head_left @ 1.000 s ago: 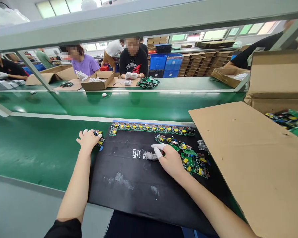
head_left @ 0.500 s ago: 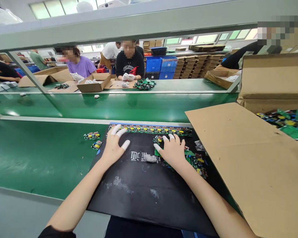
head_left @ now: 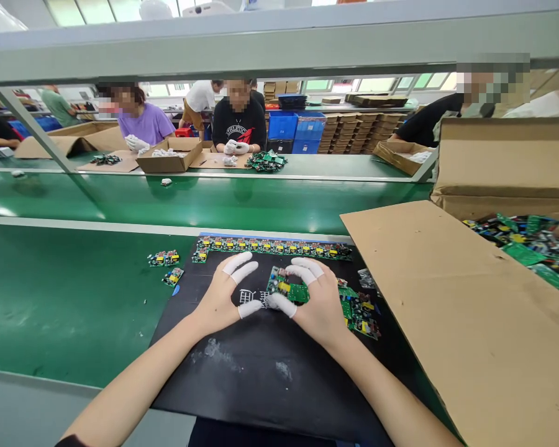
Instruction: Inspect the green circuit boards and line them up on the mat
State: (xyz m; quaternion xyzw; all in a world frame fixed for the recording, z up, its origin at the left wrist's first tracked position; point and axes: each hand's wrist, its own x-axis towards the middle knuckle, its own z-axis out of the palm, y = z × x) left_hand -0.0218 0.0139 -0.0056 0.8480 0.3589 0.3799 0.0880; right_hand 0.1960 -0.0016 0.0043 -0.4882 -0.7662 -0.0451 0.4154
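Observation:
White finger cots cover several fingertips of both hands. My right hand [head_left: 314, 298] has its thumb and fingers around a small green circuit board [head_left: 278, 281] with a yellow part, above the black mat [head_left: 261, 366]. To its left, my left hand [head_left: 226, 295] holds nothing, its fingers apart and curved toward the board. A row of circuit boards [head_left: 279, 247] runs along the mat's far edge. Beside and under my right hand lies a pile of boards [head_left: 363, 316]. A grey lump on the mat is mostly hidden by my right thumb.
Loose boards [head_left: 164, 258] lie on the green surface [head_left: 74, 310] left of the mat. A cardboard sheet [head_left: 456, 298] slants along the right, near a box of boards [head_left: 531, 248]. A metal beam [head_left: 261, 46] crosses above. People work across the belt [head_left: 242, 202].
My right hand has taken hold of a board and moved it slightly left and nearer. My left hand has come rightward, off the row's left end, where a board now shows below the row.

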